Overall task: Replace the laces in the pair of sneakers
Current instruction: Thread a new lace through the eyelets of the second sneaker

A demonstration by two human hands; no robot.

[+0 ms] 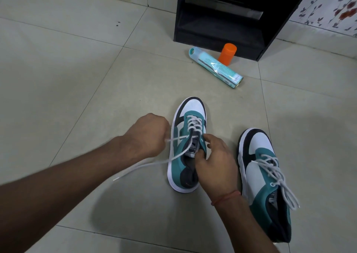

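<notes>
Two teal, white and dark grey sneakers stand on the tiled floor. The left sneaker [184,161] is partly laced with a white lace [146,164]; one loose end trails across the floor to the left. My left hand [149,136] is curled into a fist beside that shoe and pinches the lace, pulling it sideways. My right hand [214,163] grips the shoe's tongue and collar. The right sneaker [258,167] stands apart to the right, its white lace [278,177] threaded and hanging loose toward the heel.
A teal spray can [216,67] lies on its side further back, with an orange cap [227,54] standing behind it. A black shelf unit [231,16] stands against the floral-papered wall [332,7].
</notes>
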